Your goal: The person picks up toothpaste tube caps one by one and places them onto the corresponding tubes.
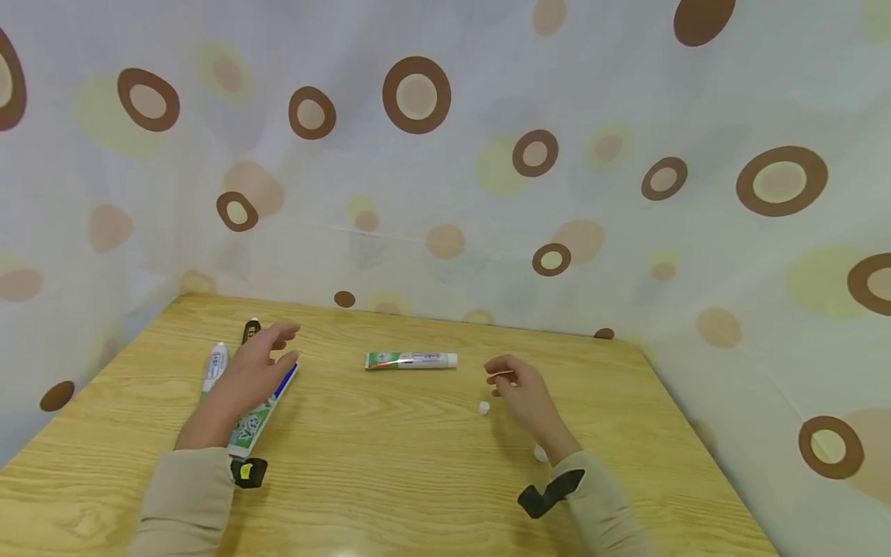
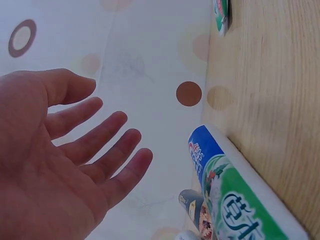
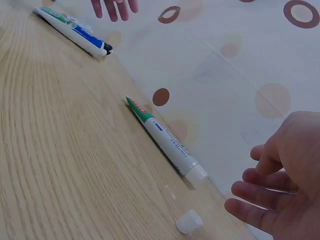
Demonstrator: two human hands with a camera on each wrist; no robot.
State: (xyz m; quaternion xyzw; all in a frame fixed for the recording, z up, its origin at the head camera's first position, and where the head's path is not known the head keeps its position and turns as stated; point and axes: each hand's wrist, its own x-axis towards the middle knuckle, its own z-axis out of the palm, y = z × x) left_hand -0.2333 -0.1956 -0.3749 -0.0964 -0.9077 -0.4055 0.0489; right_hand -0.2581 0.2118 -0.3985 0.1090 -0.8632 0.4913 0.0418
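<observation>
My left hand [image 1: 254, 367] hovers over a group of toothpaste tubes at the table's left, fingers spread and nothing in them. Under it lies a green, blue and white toothpaste tube [image 1: 250, 429], partly covered by the hand. Beside that are a white tube [image 1: 216, 362] and a dark tube [image 1: 251, 329]. A green and white toothpaste tube [image 1: 418, 360] lies across the middle, its white end toward my right hand [image 1: 522, 394]. That hand is in the air with loosely bent fingers, holding nothing visible. Just left of it, a small white cap [image 3: 189, 222] stands on the table.
Another white cap [image 1: 540, 453] sits by my right wrist, partly hidden. The wooden table [image 1: 390, 472] ends at a hanging cloth [image 1: 445, 170] with brown and beige circles, which closes off the back and sides. Dark straps circle both wrists.
</observation>
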